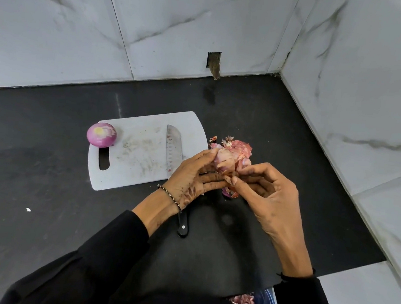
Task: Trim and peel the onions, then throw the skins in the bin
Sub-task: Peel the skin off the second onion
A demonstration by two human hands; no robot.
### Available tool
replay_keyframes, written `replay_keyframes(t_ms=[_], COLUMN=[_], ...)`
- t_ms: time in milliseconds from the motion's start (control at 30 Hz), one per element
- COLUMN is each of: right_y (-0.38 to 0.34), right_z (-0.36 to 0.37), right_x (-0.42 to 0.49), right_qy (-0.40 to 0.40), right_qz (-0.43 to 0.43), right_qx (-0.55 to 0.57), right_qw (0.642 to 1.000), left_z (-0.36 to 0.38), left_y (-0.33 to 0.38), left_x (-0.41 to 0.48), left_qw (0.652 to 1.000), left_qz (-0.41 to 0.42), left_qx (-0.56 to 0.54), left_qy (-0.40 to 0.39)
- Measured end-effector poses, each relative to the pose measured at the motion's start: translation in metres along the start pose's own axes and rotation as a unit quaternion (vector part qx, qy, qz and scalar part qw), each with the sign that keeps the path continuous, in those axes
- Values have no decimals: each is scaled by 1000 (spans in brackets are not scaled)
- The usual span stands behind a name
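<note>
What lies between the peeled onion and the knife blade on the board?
Nothing but bare, smudged cutting board between peeled onion and knife blade, head view.

Scanning the whole view now, and nothing is coming through as readable: no lettering, no label, no brand mark, no number is showing anywhere. The knife (174,149) is showing only a row of dimples along its blade, and any stamp there is too small to make out. The white cutting board (143,126), spreading out at nine o'clock of that blade, is carrying smudges and specks but no print.
</note>
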State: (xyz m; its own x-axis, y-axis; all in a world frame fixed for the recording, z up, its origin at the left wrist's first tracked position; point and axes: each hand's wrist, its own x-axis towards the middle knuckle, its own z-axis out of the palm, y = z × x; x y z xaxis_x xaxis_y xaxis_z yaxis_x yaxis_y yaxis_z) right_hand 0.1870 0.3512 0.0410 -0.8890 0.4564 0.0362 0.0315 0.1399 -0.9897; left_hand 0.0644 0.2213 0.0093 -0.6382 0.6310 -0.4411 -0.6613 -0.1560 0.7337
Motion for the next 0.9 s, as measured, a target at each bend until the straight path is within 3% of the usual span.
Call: replay_keyframes(t_ms=[367, 700, 900], right_y=[6, 8, 12], right_z=[-12, -25, -30], right_x=[-3, -5, -8], right_qy=[5, 61, 102], right_qz=[25, -1, -20], right_qx=[-32, -35, -65], right_qw=[999, 997, 992], left_z=[-6, -7, -1], left_y=[0, 4, 4], left_x=[5, -1, -4], left_qw=[998, 991, 993], left_qz=[-52, -79, -93], left_qx=[-19, -100, -67], left_qy=[32, 33, 27])
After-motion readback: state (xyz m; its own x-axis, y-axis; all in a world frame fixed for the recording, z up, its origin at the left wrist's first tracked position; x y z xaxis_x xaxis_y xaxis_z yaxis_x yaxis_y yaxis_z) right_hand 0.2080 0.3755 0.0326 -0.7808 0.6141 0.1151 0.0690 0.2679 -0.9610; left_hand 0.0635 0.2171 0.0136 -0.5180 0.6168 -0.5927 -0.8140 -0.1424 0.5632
